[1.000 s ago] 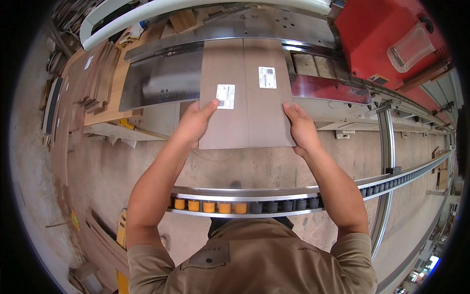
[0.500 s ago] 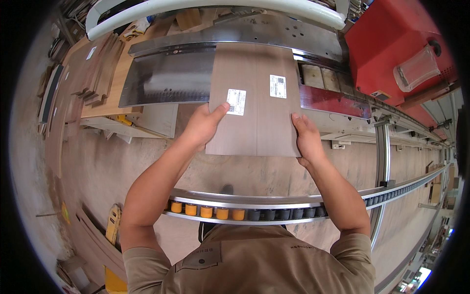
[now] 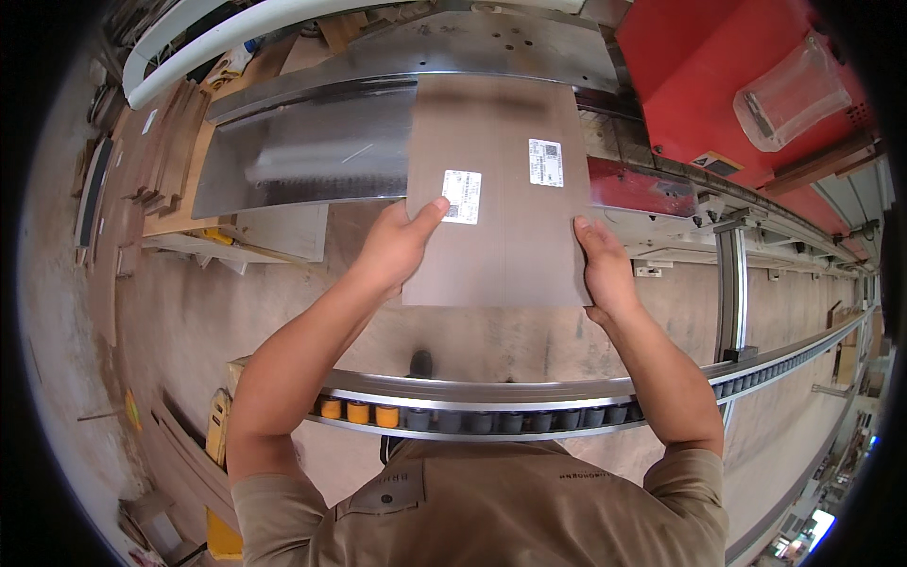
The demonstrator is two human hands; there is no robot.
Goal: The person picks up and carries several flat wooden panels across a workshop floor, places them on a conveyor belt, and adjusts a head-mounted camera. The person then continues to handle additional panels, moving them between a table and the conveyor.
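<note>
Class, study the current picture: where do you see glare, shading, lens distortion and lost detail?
Head view: whitish glare on the steel plate; head view: a dark band, shadow or reflection, near the far end of the brown panels; head view: roller track bowed by the fisheye, corners black; head view: fine print on the white labels too small or soft to read.

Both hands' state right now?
Left hand: closed, holding the left board at its outer edge.
Right hand: closed, holding the right board.
</note>
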